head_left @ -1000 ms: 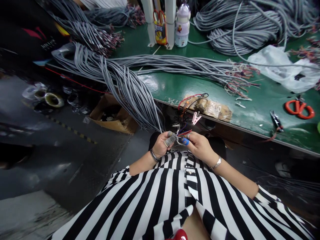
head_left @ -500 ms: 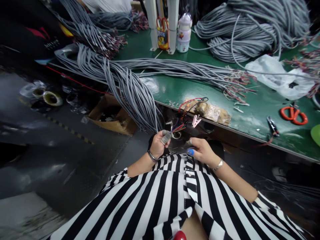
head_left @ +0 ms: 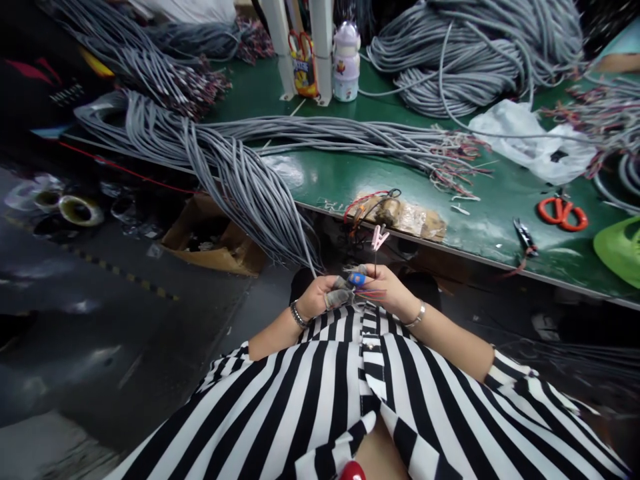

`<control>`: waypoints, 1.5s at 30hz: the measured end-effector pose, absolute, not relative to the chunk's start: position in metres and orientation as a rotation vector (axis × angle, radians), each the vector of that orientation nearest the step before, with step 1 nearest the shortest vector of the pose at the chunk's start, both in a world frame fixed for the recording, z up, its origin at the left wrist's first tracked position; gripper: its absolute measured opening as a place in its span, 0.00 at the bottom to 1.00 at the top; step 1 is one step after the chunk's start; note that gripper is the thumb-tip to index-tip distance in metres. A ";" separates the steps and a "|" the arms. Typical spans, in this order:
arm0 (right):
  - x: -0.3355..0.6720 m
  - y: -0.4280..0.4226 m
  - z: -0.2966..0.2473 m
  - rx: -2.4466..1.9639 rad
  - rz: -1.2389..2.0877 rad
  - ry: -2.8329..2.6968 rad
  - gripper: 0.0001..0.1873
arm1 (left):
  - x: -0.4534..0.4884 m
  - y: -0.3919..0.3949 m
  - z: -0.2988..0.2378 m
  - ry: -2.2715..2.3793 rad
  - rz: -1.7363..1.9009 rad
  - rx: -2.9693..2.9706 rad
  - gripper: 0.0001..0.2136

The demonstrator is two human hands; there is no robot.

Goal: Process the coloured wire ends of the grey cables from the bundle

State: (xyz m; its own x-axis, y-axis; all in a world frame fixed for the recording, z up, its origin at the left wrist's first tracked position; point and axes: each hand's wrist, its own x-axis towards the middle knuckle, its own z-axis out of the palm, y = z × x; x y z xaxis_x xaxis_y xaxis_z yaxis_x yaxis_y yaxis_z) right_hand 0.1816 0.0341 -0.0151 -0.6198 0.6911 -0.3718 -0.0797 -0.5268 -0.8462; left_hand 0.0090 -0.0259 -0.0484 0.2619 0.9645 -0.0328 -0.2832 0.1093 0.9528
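My left hand (head_left: 317, 298), its fingertips wrapped in grey tape, is closed on the end of a grey cable in front of my lap. Thin coloured wires (head_left: 371, 293) fan out of that end toward the right. My right hand (head_left: 394, 291) is closed in a pinch on these wires, touching the left fingertips; a blue wrap (head_left: 357, 279) covers one digit. Exactly which strands it grips is hidden. Just beyond the hands, a pink clip (head_left: 379, 238) stands by the table edge. From the left, a thick bundle of grey cables (head_left: 250, 183) hangs down toward my left hand.
On the green table (head_left: 330, 177) lie red-handled scissors (head_left: 563, 212), small pliers (head_left: 525, 237), a plastic bag (head_left: 535, 140) and a big cable coil (head_left: 465, 67). A bottle (head_left: 346, 63) stands by a white post. Below the edge sits a cardboard box (head_left: 215, 240).
My right hand has moved left and closed on the wires at my left hand. The wires now point right instead of up. The whole view has shifted slightly.
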 end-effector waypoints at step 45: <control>0.182 0.100 -0.033 -0.894 2.024 -0.637 0.27 | 0.046 0.039 -0.048 1.019 1.135 1.019 0.23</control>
State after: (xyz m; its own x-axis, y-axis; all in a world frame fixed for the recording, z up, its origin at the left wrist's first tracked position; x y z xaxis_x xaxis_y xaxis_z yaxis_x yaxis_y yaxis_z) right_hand 0.1816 0.0999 -0.0327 -0.4169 0.8332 -0.3634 -0.4751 -0.5406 -0.6944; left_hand 0.0459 0.0394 -0.0479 0.1286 0.9863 -0.1030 -0.2084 0.1284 0.9696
